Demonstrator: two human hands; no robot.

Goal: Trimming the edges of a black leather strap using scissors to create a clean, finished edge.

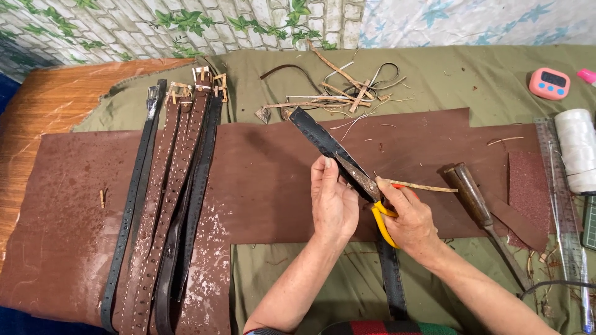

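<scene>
My left hand [333, 201] grips a long black leather belt strap [318, 138] near its middle, holding it up at a slant over the brown leather sheet [267, 180]. My right hand [411, 220] is closed on yellow-handled scissors [380, 218], whose blades meet the strap's edge by my left thumb. A thin tan strip [419, 185] sticks out to the right from the cut. The strap's lower end [391, 276] runs down toward my body.
Several black and brown belts with buckles [164, 205] lie side by side at left. Leather scraps [338, 93] sit at the back. At right lie a wooden-handled tool [475, 198], a metal ruler [562, 211], a white thread spool [577, 149] and a pink timer [549, 82].
</scene>
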